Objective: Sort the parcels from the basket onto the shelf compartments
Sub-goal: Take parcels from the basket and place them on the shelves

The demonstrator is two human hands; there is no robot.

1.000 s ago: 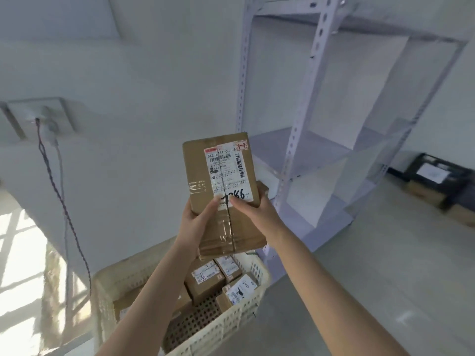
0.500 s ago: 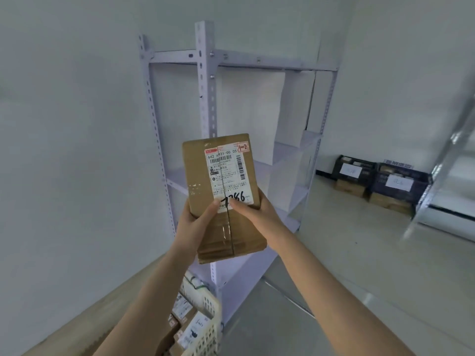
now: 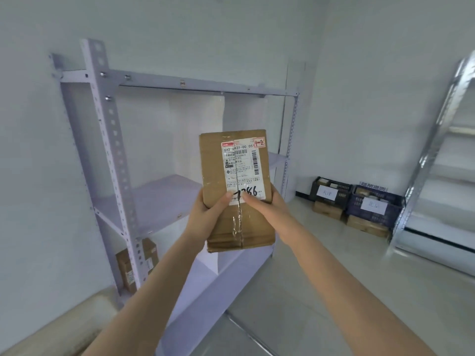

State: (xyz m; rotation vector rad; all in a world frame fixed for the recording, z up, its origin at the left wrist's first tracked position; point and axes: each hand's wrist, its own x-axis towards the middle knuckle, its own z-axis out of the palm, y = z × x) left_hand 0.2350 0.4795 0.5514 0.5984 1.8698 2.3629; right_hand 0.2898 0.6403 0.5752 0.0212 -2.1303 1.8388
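I hold a flat brown cardboard parcel [image 3: 213, 163] upright in front of me, its white shipping label facing me with "1-2" written in the top right corner. My left hand [image 3: 205, 214] grips its lower left edge and my right hand [image 3: 270, 209] its lower right edge, thumbs on the label. Behind it stands the pale lilac metal shelf [image 3: 113, 155], split by white dividers into compartments. Another brown parcel [image 3: 128, 265] stands in the bottom left compartment. The basket is out of view.
Dark crates with paper labels [image 3: 330, 192] sit on cardboard boxes along the far wall at the right. A second metal rack [image 3: 437, 155] stands at the right edge. The floor in front of the shelf is pale tile.
My view has swung right and up, away from the basket, which has left the frame. The shelf now faces me more squarely. Both hands keep the same hold on the parcel.
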